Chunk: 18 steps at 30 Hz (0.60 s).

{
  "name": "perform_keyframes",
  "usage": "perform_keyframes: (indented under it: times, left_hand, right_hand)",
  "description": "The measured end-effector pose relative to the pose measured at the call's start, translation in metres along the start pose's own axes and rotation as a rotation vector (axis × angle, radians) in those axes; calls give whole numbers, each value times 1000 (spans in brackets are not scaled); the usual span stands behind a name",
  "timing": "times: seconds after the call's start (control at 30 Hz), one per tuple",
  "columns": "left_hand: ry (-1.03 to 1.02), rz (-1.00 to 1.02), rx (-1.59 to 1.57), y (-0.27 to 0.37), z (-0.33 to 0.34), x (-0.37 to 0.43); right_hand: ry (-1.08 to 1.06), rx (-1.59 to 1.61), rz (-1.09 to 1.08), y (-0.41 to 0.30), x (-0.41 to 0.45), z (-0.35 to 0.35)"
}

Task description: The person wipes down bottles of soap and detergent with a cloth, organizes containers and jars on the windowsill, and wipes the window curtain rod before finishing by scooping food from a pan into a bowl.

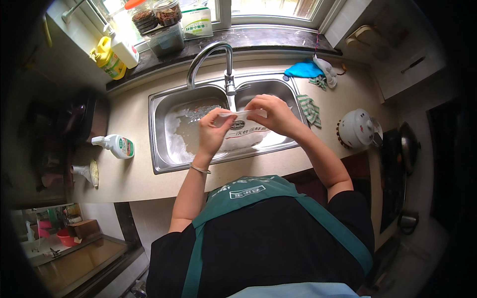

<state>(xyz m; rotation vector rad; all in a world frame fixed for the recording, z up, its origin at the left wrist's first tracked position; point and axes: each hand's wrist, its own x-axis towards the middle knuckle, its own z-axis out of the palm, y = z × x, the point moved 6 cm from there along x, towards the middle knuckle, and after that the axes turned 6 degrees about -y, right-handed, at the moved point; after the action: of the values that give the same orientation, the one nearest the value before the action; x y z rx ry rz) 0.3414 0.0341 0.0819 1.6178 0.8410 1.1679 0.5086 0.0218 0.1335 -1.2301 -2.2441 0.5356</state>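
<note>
Above the divider of a double-bowl steel sink [152,138], a translucent plastic bag [244,136] with printed writing hangs by its top edge from both hands. My left hand [216,128] pinches the left end of that edge between thumb and fingers. At the right end, my right hand [270,113] grips it, fingers curled over. Something pale shows in the lower part of the bag; what it is cannot be told. Behind the bag stands the chrome faucet [228,48], its spout over the left bowl. Cloudy, foamy water [186,130] lies in that bowl.
A spray bottle [119,146] stands left of the sink. Right of it lie a striped cloth [310,110], a blue cloth [303,69] and a lidded white pot [356,128]. Pump bottles and food containers [164,39] line the windowsill [261,39].
</note>
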Motion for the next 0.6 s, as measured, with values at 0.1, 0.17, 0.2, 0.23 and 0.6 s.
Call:
perform_keyframes:
  times: [0.1, 0.17, 0.2, 0.23, 0.6]
  left_hand:
    - [2, -7, -8, 4, -7, 0]
    - [5, 39, 12, 8, -9, 0]
    - [1, 40, 25, 10, -9, 1]
    - [-1, 41, 26, 11, -10, 0]
    - [115, 112, 122, 16, -30, -1]
  right_hand:
    - [-43, 51, 58, 6, -3, -3]
    - [2, 20, 16, 1, -3, -3]
    - [14, -2, 0, -2, -2, -5]
    - [28, -24, -16, -5, -2, -6]
    - [75, -117, 28, 21, -14, -35]
